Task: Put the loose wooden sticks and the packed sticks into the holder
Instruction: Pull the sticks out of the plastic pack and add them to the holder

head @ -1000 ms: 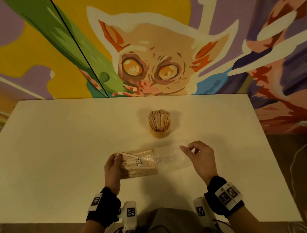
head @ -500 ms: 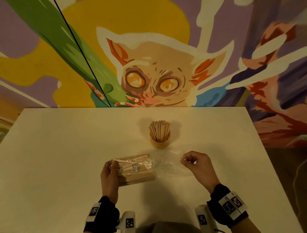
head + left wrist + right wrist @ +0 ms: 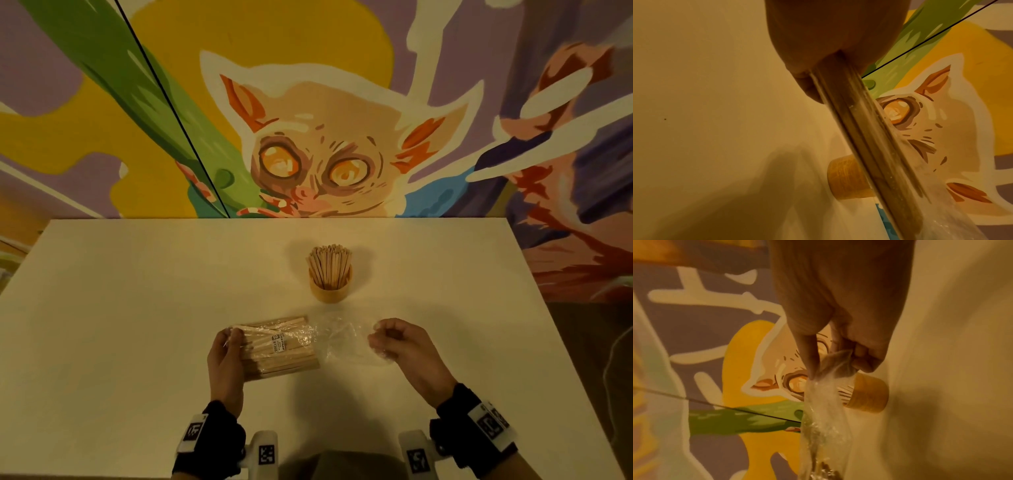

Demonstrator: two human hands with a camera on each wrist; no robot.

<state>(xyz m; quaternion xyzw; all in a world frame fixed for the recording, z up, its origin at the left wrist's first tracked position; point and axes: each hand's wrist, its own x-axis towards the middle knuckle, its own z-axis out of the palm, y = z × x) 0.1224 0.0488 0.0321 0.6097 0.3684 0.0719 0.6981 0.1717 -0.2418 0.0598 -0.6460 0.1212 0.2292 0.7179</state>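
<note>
A pack of wooden sticks (image 3: 279,347) in clear plastic with a small white label lies flat on the white table (image 3: 120,325), just in front of me. My left hand (image 3: 227,346) grips the pack's left end; the sticks (image 3: 869,138) run out from under its fingers in the left wrist view. My right hand (image 3: 390,339) pinches the loose empty end of the plastic bag (image 3: 342,339), its fingers curled; the bag (image 3: 824,402) hangs from them in the right wrist view. Behind the pack stands the round wooden holder (image 3: 330,287), filled with several upright sticks (image 3: 329,262).
A painted mural wall (image 3: 325,137) rises right behind the table's far edge. The table's right edge (image 3: 555,325) drops to a dark floor. The holder (image 3: 846,178) (image 3: 867,394) is the only other thing standing on the table.
The pack and both hands have stayed almost in place. My right hand has curled tighter on the bag's end. The head view has tilted, so the table sits lower in the picture.
</note>
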